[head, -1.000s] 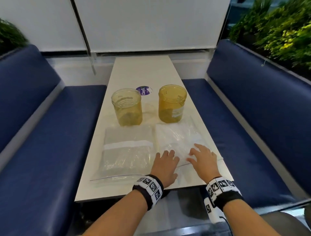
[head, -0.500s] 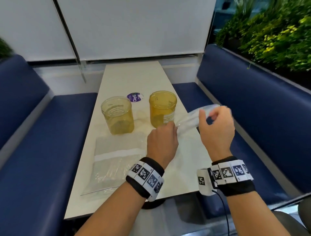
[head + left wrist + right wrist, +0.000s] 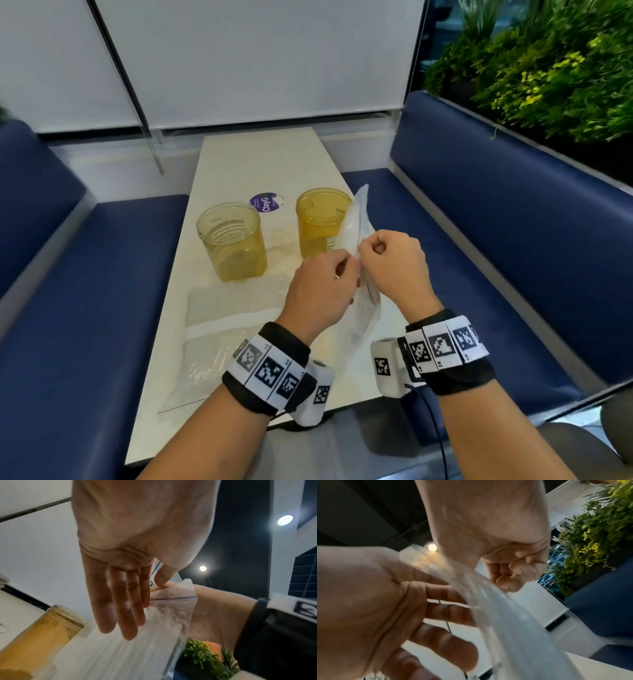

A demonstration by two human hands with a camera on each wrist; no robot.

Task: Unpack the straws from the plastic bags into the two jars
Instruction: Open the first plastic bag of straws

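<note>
Both your hands are up off the desk [image 3: 239,164], meeting at the mouth of one plastic bag [image 3: 359,226] of white straws. Left hand [image 3: 322,291] pinches one lip of the bag between thumb and forefinger while its other fingers [image 3: 120,608] lie fairly straight along the bag's side; right hand [image 3: 390,263] is curled into a near fist, pinching the opposite lip. Judgement: the two opposed pinches sit either side of the zip line [image 3: 173,598] so you can peel the seal apart, and the bag is tipped with its far end up at 12 o'clock, beside the right jar [image 3: 322,222], to keep the straws from sliding out once it gives. The left jar [image 3: 233,243] stands at 10 o'clock from your hands, well apart from the held bag; both jars look empty of straws. The second bag [image 3: 222,329] lies flat on the desk at 8 o'clock, partly under your left forearm. A purple sticker [image 3: 266,202] sits between the jars, further back. Hard to make out: whether the seal has parted at all, since your knuckles cover it from the head view and both wrist views are smeared with blur. Single straws inside the held bag read only as white streaks. The lower end of that bag drops behind your wrists, so I cannot tell whether it touches the desk.
</note>
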